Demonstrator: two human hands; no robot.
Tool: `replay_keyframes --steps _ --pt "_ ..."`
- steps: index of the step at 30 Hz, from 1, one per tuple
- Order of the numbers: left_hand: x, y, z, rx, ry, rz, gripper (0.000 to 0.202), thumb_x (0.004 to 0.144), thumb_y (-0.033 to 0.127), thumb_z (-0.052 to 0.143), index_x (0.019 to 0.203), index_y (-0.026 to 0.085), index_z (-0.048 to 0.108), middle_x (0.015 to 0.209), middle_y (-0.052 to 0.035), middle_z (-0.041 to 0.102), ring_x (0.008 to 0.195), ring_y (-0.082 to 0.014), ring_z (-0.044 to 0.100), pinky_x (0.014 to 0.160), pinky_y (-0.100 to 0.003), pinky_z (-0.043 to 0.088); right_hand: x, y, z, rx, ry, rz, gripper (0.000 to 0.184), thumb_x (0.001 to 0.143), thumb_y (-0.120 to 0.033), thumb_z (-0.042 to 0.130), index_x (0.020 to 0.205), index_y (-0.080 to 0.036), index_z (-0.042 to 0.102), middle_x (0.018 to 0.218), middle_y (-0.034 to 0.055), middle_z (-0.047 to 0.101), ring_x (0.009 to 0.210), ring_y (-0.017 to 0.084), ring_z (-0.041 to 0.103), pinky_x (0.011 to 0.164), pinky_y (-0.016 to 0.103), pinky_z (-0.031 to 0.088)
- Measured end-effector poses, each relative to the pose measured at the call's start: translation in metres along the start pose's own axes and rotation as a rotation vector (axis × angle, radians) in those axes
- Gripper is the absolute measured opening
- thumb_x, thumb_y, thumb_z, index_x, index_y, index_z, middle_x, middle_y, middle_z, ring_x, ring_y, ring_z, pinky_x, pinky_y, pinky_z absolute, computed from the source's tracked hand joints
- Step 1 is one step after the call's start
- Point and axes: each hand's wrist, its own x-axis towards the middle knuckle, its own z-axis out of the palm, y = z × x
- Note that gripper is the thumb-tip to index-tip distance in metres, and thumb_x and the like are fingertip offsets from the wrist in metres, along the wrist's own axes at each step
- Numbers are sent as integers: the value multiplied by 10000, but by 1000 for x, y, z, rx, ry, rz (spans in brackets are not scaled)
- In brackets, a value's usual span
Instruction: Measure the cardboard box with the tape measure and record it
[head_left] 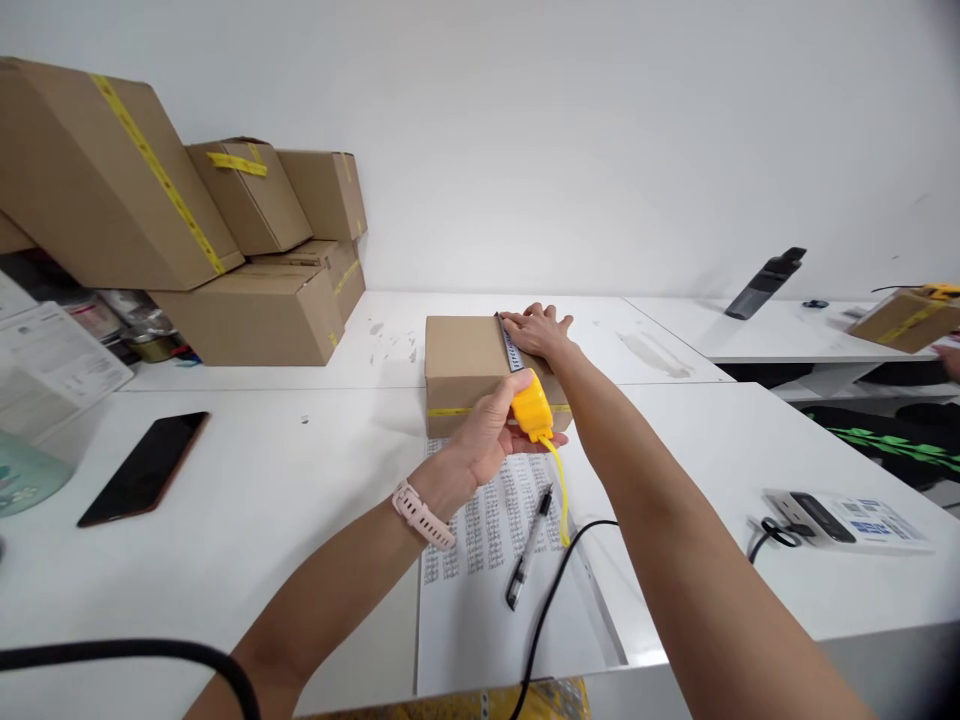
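My left hand (491,430), with a pink watch band (422,514) at its wrist, is closed around a yellow tape measure (532,408) at the near face of a cardboard box (465,345). The metal blade (511,345) runs across the box top to its far edge. My right hand (541,330) lies on the box top, fingers spread, its thumb touching the blade near the far end. A yellow strap (557,480) hangs from the tape measure over a sheet of handwritten columns (480,530), where a pen (529,545) lies. Part of the sheet goes under the box.
Taped cardboard boxes (247,310) are stacked at the back left. A phone (145,468) lies on the white table (300,560). A black cable (559,580) crosses the sheet. To the right are a power bank (814,515), a dark bottle (765,283) and another box (907,318) beside a person's hand.
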Motion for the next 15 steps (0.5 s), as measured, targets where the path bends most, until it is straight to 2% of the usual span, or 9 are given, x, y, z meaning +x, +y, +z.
replay_keyframes --steps 6,11,13,15 --pt "-1 -4 1 11 -23 28 352 874 485 681 972 163 578 852 -51 645 635 -196 710 761 -426 617 1 2 6 -2 33 -22 557 992 -429 283 1499 -411 515 1563 111 450 1451 382 345 1156 708 137" --pt "-4 -5 -1 111 -30 32 408 847 527 690 987 165 564 862 -47 647 643 -179 705 704 -364 604 3 1 5 67 24 -19 586 1003 -520 264 1538 -387 461 1628 82 383 1493 381 291 1179 702 79" --pt "-13 -5 -10 181 -22 61 459 808 541 722 1018 166 561 888 -48 649 665 -187 716 676 -349 600 2 10 1 184 128 16 619 1005 -565 234 1556 -362 428 1640 80 365 1495 365 293 1192 680 100" --pt "-27 -6 -26 248 6 168 516 767 537 763 1072 177 555 914 -39 644 689 -190 719 641 -325 589 -4 29 -4 316 283 99 648 1012 -562 175 1543 -301 440 1603 130 411 1454 368 358 1176 665 182"
